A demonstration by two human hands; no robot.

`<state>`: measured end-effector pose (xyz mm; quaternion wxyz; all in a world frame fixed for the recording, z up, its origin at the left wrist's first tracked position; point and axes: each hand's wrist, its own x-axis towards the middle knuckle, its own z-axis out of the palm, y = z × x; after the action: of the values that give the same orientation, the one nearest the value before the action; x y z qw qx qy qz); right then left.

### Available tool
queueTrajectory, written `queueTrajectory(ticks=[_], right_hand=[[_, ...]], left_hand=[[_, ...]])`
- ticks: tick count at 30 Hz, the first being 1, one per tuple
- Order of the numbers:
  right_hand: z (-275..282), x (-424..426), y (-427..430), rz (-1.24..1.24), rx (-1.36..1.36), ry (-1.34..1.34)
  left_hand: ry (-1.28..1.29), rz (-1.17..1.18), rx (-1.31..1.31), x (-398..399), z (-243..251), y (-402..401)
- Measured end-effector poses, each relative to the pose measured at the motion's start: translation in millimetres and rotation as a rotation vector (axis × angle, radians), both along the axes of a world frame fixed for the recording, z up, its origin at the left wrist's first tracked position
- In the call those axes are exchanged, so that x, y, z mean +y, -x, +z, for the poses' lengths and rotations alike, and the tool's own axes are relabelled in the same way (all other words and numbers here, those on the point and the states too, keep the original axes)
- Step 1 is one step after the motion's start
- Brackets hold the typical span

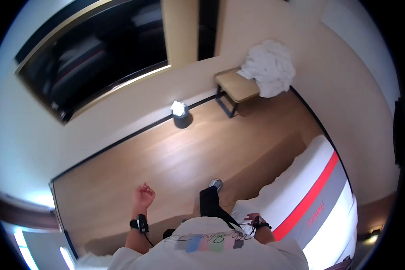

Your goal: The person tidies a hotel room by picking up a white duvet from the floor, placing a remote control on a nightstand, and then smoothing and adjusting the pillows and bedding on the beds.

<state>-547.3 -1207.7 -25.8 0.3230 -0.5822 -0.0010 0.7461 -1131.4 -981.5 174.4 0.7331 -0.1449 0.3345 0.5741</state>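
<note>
My left hand [144, 196] is held out over the wooden floor [175, 155], its fingers loosely curled and nothing in it. A black band with a small device [141, 223] sits on that wrist. My right hand [253, 217] hangs beside my body, close to the edge of the made bed [283, 192]. Its fingers are apart and appear to hold nothing; whether they touch the white bedding cannot be told. That wrist bears a black strapped device [261, 224] too, with a thin cable.
A bin [182, 120] topped with white crumpled material stands against the wall. Farther right, a wooden-topped bench [238, 84] bears a heap of white linen [270, 67]. A large dark screen [104, 50] hangs on the wall. Across the bed lies a grey-and-red runner [319, 209] with writing.
</note>
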Motion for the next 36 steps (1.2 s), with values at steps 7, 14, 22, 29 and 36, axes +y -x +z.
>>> queueTrajectory(ticks=[7,14,22,29,36], right_hand=[[-29,27,-37,-0.538,-0.102,0.093],[-112,154,-114,-0.11,-0.639,-0.366],[-10,345,-143,0.115,-0.618,-0.088],[-14,361,-139,-0.436,-0.02,0.24],[13,514,-151,-0.02,-0.253,0.116]], left_hand=[[0.071,-0.308,-0.024,161,4,-137],[-0.113,-0.458,0.028,333,42,-234],[0.111,-0.425,0.065,457,0,-262],[0.228,-0.507,0.116,596,-30,-286],[0.002,-0.613,0.164,734,0,-360]])
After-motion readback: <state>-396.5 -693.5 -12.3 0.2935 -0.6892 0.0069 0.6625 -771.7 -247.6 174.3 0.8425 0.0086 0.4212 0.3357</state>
